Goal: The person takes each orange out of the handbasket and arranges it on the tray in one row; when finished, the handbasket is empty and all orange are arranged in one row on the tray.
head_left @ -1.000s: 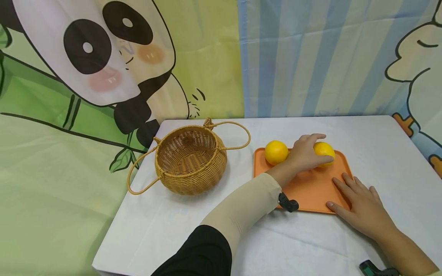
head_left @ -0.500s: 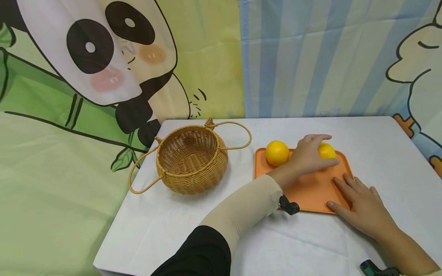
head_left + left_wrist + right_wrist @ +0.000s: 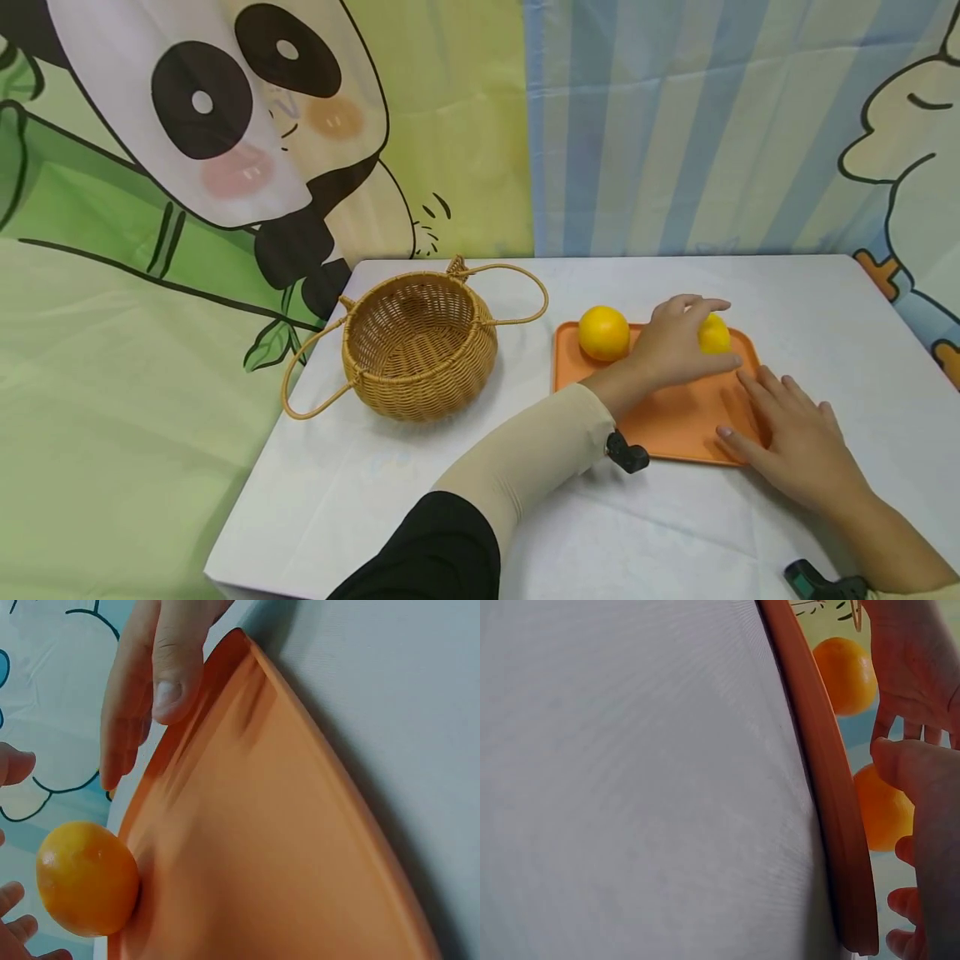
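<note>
On the orange tray (image 3: 675,417) lie two oranges. My left hand (image 3: 675,342) is stretched across the tray at the right-hand orange (image 3: 714,335), partly covering it in the head view. The left wrist view shows that orange (image 3: 88,877) on the tray by its edge, with the spread fingertips (image 3: 19,928) apart from it. The left-hand orange (image 3: 603,333) sits near the tray's back left corner, behind my left wrist. My right hand (image 3: 806,446) is beside the tray's right edge, fingers extended; whether it touches the rim cannot be told.
A woven wicker basket (image 3: 420,400) with two handles folded outward stands left of the tray, with nothing seen inside it. Both are on a white-covered table (image 3: 360,517). Printed cloths with a panda and stripes (image 3: 645,125) hang behind the table.
My left hand has shifted slightly right over the right-hand orange, covering more of it. My right hand has moved a little to the right from the tray's edge.
</note>
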### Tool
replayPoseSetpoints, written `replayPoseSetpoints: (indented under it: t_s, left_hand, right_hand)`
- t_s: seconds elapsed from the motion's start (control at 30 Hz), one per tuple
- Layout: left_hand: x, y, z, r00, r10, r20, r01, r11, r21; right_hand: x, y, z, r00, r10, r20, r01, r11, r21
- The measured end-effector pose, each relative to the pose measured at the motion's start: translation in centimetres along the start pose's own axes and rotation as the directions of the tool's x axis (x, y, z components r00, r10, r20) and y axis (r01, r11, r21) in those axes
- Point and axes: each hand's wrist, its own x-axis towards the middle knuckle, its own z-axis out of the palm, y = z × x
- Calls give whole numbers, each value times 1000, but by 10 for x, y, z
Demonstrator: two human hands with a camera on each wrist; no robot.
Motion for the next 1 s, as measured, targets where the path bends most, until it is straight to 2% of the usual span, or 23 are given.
replayPoseSetpoints:
  t_s: [0.2, 0.4, 0.83, 1.0]
  left_hand:
    - [-6, 3, -1, 998, 52, 18, -54, 995, 87]
    - [-14, 5, -1, 993, 114, 35, -118, 977, 176]
    - [-30, 10, -7, 987, 145, 62, -157, 948, 278]
    - [-36, 7, -8, 983, 171, 62, -182, 931, 316]
  right_hand:
    - [1, -2, -4, 1000, 19, -16, -20, 999, -28]
    - [1, -3, -5, 999, 26, -21, -27, 999, -34]
    - [1, -9, -15, 999, 35, -20, -36, 997, -69]
    - [1, -12, -19, 999, 39, -15, -40, 996, -74]
